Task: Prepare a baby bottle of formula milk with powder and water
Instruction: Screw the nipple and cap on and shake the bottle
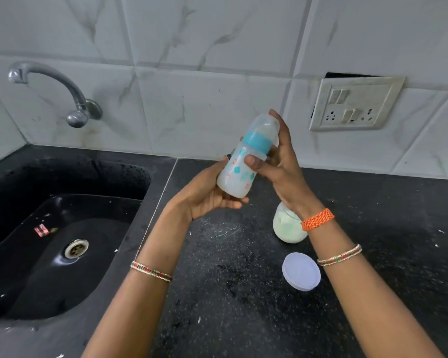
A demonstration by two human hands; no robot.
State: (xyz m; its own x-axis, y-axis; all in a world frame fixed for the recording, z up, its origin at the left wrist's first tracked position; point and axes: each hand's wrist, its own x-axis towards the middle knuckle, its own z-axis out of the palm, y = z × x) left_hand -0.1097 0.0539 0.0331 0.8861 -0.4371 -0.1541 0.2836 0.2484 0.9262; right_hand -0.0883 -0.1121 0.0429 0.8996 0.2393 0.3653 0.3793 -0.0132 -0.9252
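Note:
I hold a baby bottle (pixel 243 164) above the black counter (pixel 243 293), tilted with its top to the upper right. It has a teal collar, a clear cap, coloured prints, and white milk inside. My left hand (pixel 207 195) cups its base from below. My right hand (pixel 277 161) grips the upper body and cap, thumb across the front. An open glass jar of white powder (pixel 287 228) stands on the counter under my right wrist, partly hidden by it. Its white round lid (pixel 301 271) lies flat nearer to me.
A black sink (pixel 62 241) with a steel drain fills the left side, with a wall tap (pixel 62 94) above it. A switch and socket panel (pixel 354 104) is set in the tiled wall at the right. White specks of powder dot the counter.

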